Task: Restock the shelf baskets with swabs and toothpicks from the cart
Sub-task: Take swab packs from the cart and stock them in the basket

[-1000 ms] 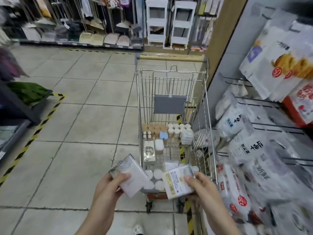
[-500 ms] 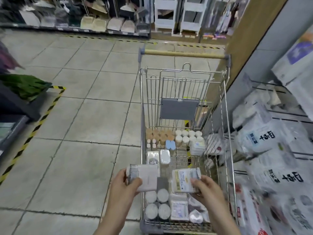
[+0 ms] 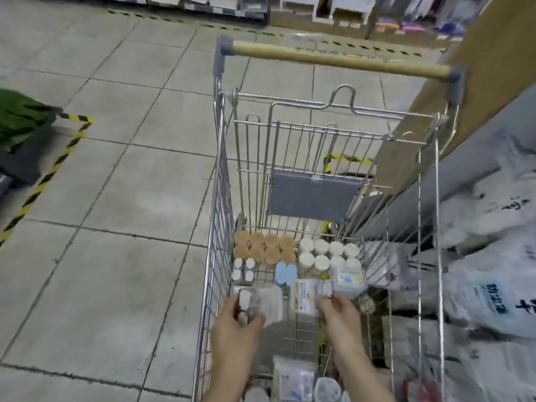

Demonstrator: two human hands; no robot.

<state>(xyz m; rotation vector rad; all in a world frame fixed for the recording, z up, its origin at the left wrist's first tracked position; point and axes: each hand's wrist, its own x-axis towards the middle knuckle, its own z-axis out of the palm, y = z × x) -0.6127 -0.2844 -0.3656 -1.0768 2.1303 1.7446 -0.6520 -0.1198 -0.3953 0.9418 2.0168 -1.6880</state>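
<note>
At the near end of the wire cart [image 3: 220, 198], two blurred packs [image 3: 293, 378] and a round clear tub [image 3: 327, 389] lie on its floor between the person's forearms. Just beyond them both hands are inside the basket. The left hand [image 3: 236, 329] has its fingers and thumb curled round a pale, clear-wrapped box [image 3: 262, 301], which it holds by the box's left end close to the cart's left wall. The right hand [image 3: 338, 317] pinches a white pack with a yellow-edged label [image 3: 306, 295] between fingers and thumb, near the middle of the basket; motion blur hides what either pack contains. Just beside that pack, toward the cart's right wall, sits a clear square tub of swabs [image 3: 348, 278]. Farther in, a light blue item [image 3: 285, 274] stands at the centre, with a few small white-capped bottles [image 3: 243, 269] against the left wall. At the far end, a block of tan-lidded jars [image 3: 265, 248] fills the left corner and a block of white-lidded jars [image 3: 329, 253] the right corner, both below the grey seat flap [image 3: 313, 198]. The wooden handle [image 3: 339, 60] crosses the far edge. White printed bags [image 3: 490, 285] crowd the shelf outside the right wall; tiled floor [image 3: 116, 198] lies to the left.
</note>
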